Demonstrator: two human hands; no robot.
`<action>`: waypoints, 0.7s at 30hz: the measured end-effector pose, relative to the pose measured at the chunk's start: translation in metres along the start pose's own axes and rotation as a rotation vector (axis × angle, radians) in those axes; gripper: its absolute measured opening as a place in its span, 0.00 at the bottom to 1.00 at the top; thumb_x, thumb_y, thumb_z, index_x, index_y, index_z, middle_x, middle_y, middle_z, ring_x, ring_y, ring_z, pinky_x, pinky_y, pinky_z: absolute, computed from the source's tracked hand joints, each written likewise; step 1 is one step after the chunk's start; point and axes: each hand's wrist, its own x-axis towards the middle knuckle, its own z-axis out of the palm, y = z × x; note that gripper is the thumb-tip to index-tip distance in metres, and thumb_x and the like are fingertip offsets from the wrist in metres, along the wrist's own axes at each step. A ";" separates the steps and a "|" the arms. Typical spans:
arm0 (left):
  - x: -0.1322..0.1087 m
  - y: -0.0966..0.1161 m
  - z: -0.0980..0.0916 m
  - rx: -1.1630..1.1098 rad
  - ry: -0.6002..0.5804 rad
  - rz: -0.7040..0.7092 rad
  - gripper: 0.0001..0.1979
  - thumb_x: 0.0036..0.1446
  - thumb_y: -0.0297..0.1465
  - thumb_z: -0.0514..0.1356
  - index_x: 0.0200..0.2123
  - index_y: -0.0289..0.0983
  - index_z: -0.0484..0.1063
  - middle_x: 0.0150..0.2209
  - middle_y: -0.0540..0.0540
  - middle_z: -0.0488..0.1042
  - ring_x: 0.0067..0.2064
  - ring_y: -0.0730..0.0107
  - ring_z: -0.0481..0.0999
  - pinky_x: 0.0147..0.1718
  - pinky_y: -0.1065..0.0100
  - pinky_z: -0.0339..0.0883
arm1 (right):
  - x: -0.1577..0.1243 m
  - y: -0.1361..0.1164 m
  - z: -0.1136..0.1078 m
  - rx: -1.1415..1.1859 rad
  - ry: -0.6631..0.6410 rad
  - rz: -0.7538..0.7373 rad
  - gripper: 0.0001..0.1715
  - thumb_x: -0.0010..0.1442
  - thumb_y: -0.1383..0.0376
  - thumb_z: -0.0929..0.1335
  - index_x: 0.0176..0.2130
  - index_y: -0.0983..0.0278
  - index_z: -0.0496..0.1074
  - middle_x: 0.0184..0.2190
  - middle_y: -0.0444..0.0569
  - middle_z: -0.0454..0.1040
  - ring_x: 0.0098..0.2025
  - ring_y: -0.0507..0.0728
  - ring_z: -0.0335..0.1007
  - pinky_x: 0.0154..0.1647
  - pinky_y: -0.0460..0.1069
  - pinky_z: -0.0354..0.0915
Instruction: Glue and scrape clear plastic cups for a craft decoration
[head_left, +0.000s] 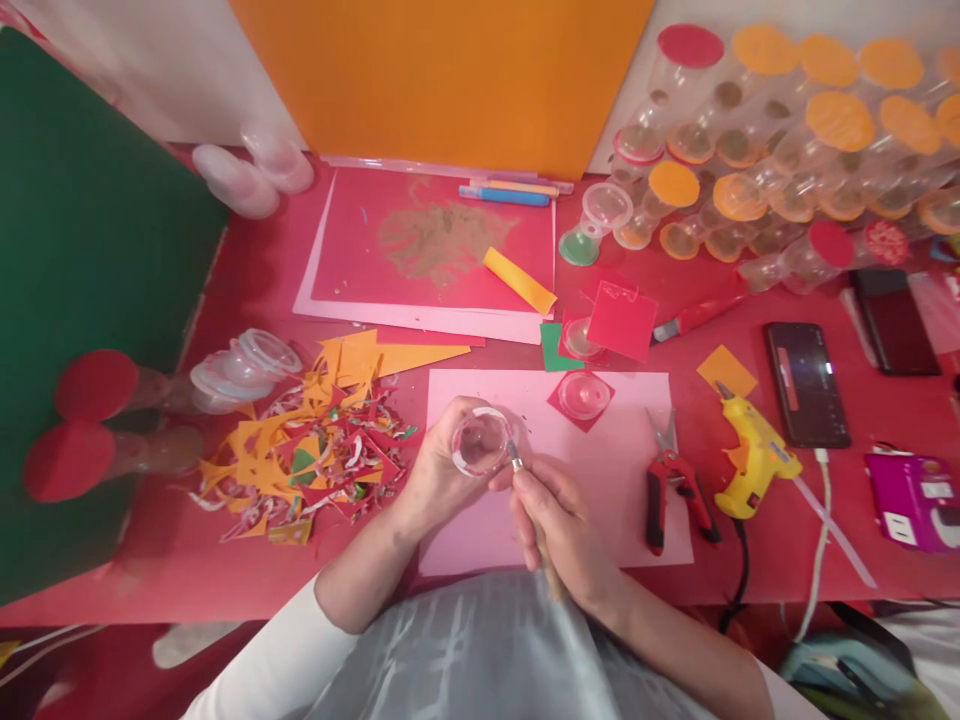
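My left hand (442, 470) is closed around a small clear plastic cup (480, 442), held over a pink sheet of paper (615, 470). My right hand (559, 520) grips a thin tool with a metal tip (516, 458), a brush or pencil, and the tip touches the cup's rim. Another clear plastic lid (583, 395) rests on a red paper square at the sheet's top edge.
Red-handled scissors (671, 480) and a yellow glue gun (754, 460) lie to the right, with a phone (806, 383) beyond. A heap of orange and red paper scraps (315, 440) lies to the left. Many lidded clear cups (787, 140) are stacked at back right.
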 end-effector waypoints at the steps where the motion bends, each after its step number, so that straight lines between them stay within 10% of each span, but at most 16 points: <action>1: 0.000 0.000 0.001 -0.002 0.004 0.010 0.20 0.49 0.45 0.71 0.33 0.40 0.67 0.26 0.52 0.74 0.23 0.75 0.71 0.22 0.72 0.66 | 0.000 0.000 0.000 0.006 0.000 0.000 0.28 0.60 0.42 0.68 0.33 0.64 0.73 0.13 0.33 0.60 0.10 0.45 0.53 0.12 0.42 0.50; 21: 0.001 0.007 0.005 -0.137 0.061 0.038 0.21 0.45 0.42 0.74 0.30 0.38 0.67 0.25 0.53 0.72 0.21 0.78 0.67 0.22 0.73 0.63 | 0.001 0.000 -0.001 0.027 -0.006 0.029 0.26 0.59 0.44 0.69 0.35 0.65 0.74 0.14 0.33 0.60 0.10 0.44 0.53 0.12 0.41 0.50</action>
